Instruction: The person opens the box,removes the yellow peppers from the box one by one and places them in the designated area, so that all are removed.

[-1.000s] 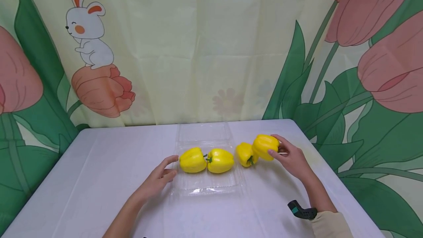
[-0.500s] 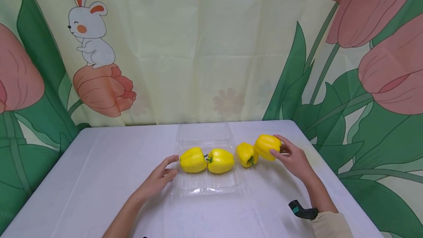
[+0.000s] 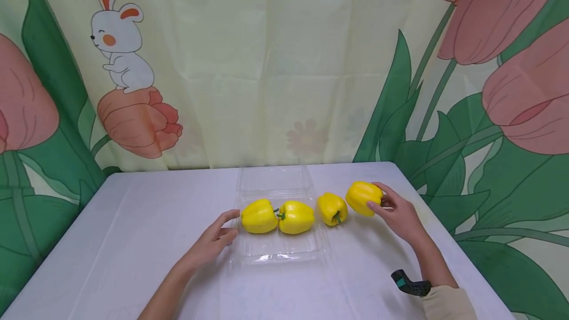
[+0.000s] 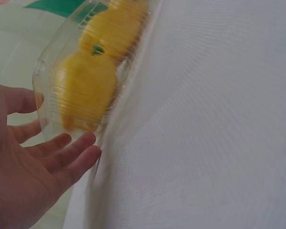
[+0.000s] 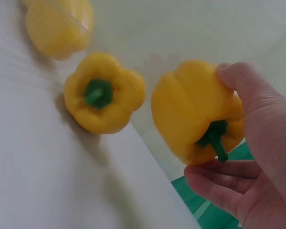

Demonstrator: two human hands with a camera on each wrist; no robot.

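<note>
My right hand [image 3: 400,216] grips a yellow bell pepper [image 3: 362,197] between thumb and fingers; in the right wrist view this held pepper [image 5: 188,112] has its green stem turned toward the palm side. Beside it another yellow pepper [image 3: 332,208] lies on the table, right of the clear plastic box [image 3: 284,249]. Inside the box two peppers, a left one [image 3: 259,216] and a right one [image 3: 297,217], lie stem to stem. At the box's left side is my left hand [image 3: 212,241], its fingers loosely extended; in the left wrist view the fingertips [image 4: 88,139] are at the clear wall.
The box's clear lid [image 3: 274,178] lies folded back toward the far edge of the white-covered table [image 3: 146,241]. Behind the table hangs a curtain [image 3: 222,63] printed with tulips and a rabbit. A black band [image 3: 411,284] is on the right wrist.
My right hand has moved slightly to the right with its pepper, and a gap now shows between that pepper and the one on the table. The left hand stays in place.
</note>
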